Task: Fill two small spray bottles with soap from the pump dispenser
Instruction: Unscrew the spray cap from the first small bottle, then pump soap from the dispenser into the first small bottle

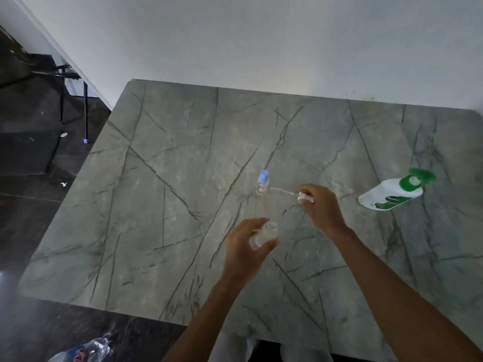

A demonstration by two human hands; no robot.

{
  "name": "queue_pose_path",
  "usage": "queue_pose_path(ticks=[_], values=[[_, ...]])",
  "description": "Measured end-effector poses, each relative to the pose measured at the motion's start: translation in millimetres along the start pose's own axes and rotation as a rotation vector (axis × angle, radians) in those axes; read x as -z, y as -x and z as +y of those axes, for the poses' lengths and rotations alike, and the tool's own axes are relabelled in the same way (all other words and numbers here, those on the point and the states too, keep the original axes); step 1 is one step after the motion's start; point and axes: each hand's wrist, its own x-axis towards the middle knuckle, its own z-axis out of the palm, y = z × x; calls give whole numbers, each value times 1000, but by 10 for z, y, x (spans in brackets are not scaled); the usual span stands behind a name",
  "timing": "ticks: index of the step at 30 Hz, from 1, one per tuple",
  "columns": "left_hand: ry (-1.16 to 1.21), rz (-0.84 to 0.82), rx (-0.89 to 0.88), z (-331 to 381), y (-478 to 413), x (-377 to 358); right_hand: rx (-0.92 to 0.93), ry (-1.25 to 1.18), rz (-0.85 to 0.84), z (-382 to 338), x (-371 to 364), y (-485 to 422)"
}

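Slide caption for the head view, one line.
Left hand holds an uncapped clear bottle; right hand holds a spray head with dip tube; blue-capped bottle and soap dispenser sit on the table.

Table [183, 178]: grey-green stone-look top with dark vein lines. Wall [261, 35]: plain white, along the table's far edge. Floor [31, 231]: dark tiles, left of the table and before its near edge. Black metal frame [62, 74]: stands beyond the table's far left corner; one thin leg ends in a blue tip [85, 141]. Clear plastic bottle [86, 351]: lies on the floor off the table's near left corner. Small white scrap [63, 184]: on the floor left of the table
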Motion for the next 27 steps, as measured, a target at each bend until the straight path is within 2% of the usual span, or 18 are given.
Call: queue_pose_path(ticks=[4,6,9,12,14,16,19,21,24,27], values=[[17,-20,-13,34,54,-49,-62,-43,-18,53,21,62],[19,-20,-22,51,90,-75,-51,-65,65,-1,174,167],[31,-20,-30,78,146,-117,70,-64,369,-75,562,503],[53,-15,-28,136,186,-209,95,110,741,85,1018,856],[73,16,-37,181,192,-291,86,178,852,333,1315,919],[83,27,-73,194,168,-396,95,188,756,668,1530,852],[75,32,-150,174,119,-566,146,90,439,1044,1642,661],[65,44,-179,116,79,-682,156,-48,296,1144,1616,539],[33,65,-205,9,62,-830,161,-201,279,1160,1515,445],[49,76,-226,-115,68,-943,189,-168,353,1204,1372,431]])
